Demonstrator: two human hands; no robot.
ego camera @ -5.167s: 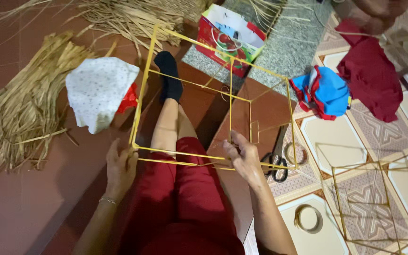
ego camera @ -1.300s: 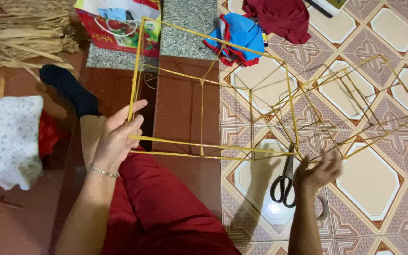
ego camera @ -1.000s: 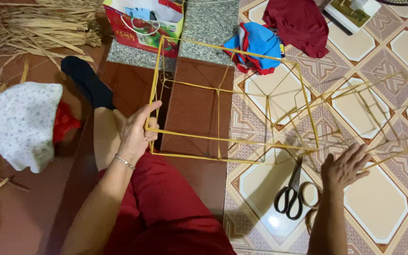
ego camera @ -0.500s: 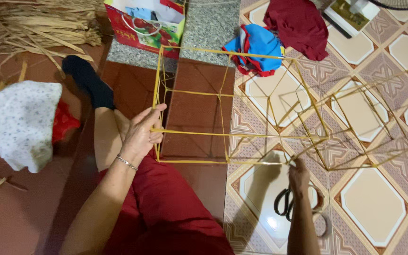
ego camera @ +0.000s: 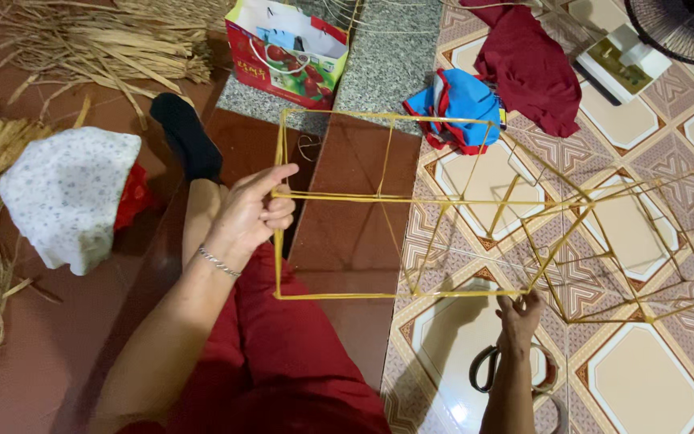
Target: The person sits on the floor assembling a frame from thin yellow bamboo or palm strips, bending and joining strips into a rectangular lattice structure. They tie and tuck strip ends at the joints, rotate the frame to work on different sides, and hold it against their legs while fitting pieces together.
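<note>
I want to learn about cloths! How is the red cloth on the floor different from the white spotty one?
The red cloth is plain dark red, while the white spotty cloth is pale with tiny specks. The red cloth lies crumpled on the patterned tiles at the top right; the white spotty cloth sits on the plain brown floor at the left, beside dried straw, covering something bright red. Both are crumpled, and neither hand touches them.

The stick frame point(ego camera: 387, 197) stands over the floor ahead of the person's legs, with the left hand point(ego camera: 251, 213) at its left edge and the right hand point(ego camera: 520, 313) at its lower right corner. Scissors point(ego camera: 487, 368) lie just below that hand. A second frame point(ego camera: 636, 241) lies to the right; a gift bag point(ego camera: 287, 52) sits behind.
</note>
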